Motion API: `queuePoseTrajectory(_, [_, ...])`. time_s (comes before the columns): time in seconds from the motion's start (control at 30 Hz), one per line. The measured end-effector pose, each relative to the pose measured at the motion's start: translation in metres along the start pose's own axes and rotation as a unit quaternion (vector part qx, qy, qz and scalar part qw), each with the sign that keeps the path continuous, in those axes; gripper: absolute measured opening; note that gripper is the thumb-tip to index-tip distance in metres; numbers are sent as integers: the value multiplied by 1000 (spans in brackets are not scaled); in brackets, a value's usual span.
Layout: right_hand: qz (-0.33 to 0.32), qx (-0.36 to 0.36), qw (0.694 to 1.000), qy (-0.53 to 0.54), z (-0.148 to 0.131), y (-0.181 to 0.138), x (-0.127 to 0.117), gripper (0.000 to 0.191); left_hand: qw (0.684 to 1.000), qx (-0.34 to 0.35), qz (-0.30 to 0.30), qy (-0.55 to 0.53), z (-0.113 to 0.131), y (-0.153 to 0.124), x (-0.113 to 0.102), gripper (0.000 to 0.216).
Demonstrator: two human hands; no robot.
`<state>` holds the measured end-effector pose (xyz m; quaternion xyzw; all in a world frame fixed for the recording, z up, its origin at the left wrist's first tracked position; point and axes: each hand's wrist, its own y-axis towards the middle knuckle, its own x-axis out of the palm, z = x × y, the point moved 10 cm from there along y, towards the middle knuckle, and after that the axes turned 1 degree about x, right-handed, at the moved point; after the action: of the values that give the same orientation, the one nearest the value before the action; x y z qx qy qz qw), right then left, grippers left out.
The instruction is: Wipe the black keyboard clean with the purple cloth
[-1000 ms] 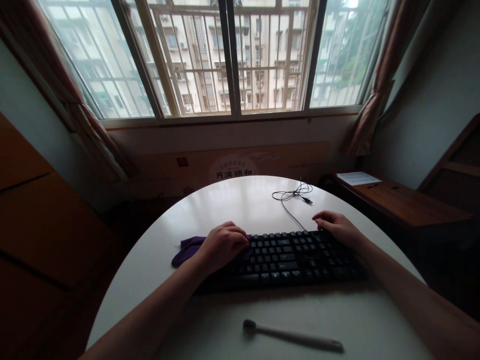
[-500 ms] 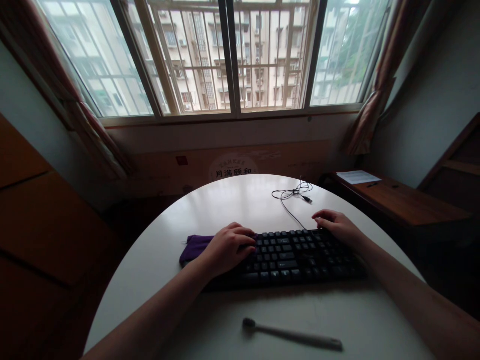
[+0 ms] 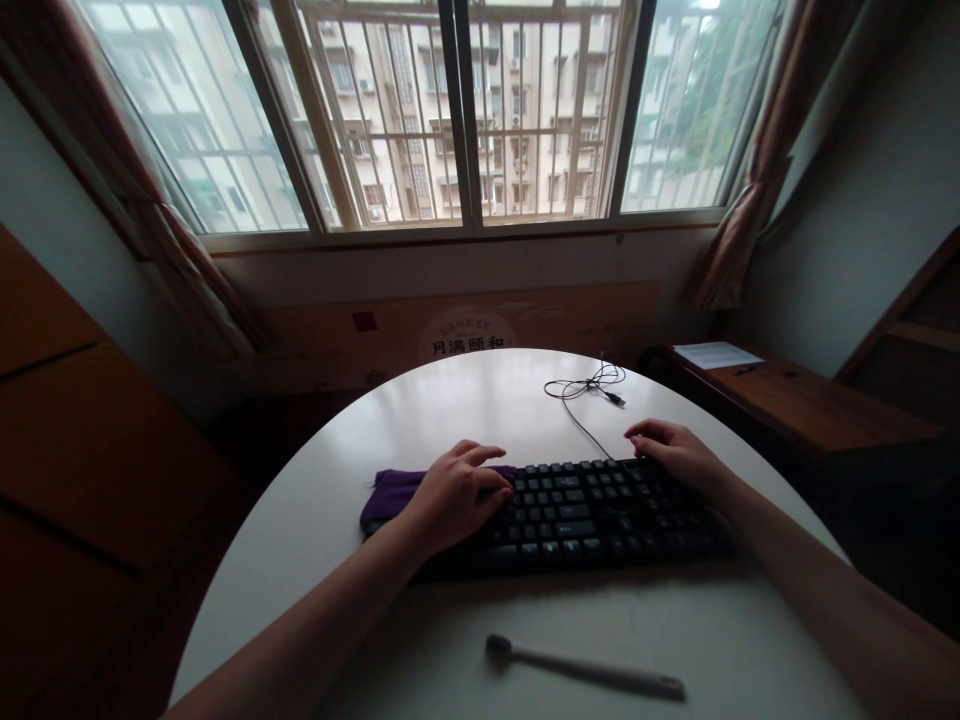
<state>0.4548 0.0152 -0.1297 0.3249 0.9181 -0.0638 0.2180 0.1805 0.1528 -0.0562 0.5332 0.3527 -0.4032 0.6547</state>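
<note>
A black keyboard point(image 3: 592, 515) lies across the round white table point(image 3: 465, 410). My left hand point(image 3: 454, 495) presses a purple cloth point(image 3: 390, 492) onto the keyboard's left end, fingers curled over the cloth and the index finger slightly raised. My right hand point(image 3: 675, 452) rests on the far right corner of the keyboard, its fingers bent over the back edge and holding it. The keyboard's thin black cable point(image 3: 589, 390) runs to a loose coil further back on the table.
A toothbrush point(image 3: 585, 672) lies on the table close to me. A brown side table point(image 3: 802, 405) with a sheet of paper point(image 3: 716, 355) stands at the right. Behind the table are a printed cardboard panel point(image 3: 465, 335), a barred window and curtains.
My left hand and the purple cloth slid a little to the right along the keyboard's left end, and the index finger lifted slightly. My right hand stayed put.
</note>
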Motion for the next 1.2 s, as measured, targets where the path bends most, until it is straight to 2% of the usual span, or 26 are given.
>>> queuePoseTrajectory(0.13, [2,1,1000,-5,1,1,0,34,1000,9,9,9,3,0,-1,15])
queuePoseTrajectory(0.47, [8,-5,1000,-2,-1,0,-2,32,998,40,1,-45,10,1,-7,13])
queuePoseTrajectory(0.73, [-4,2,1000,-1,3,1,0,32,999,12,6,40,7,2,-6,18])
queuePoseTrajectory(1.0, [1,-1,1000,-1,-1,-1,-1,32,998,47,-4,-38,14,1,-9,21])
queuePoseTrajectory(1.2, [-3,5,1000,8,0,-1,0,33,999,21,-9,23,8,1,-5,18])
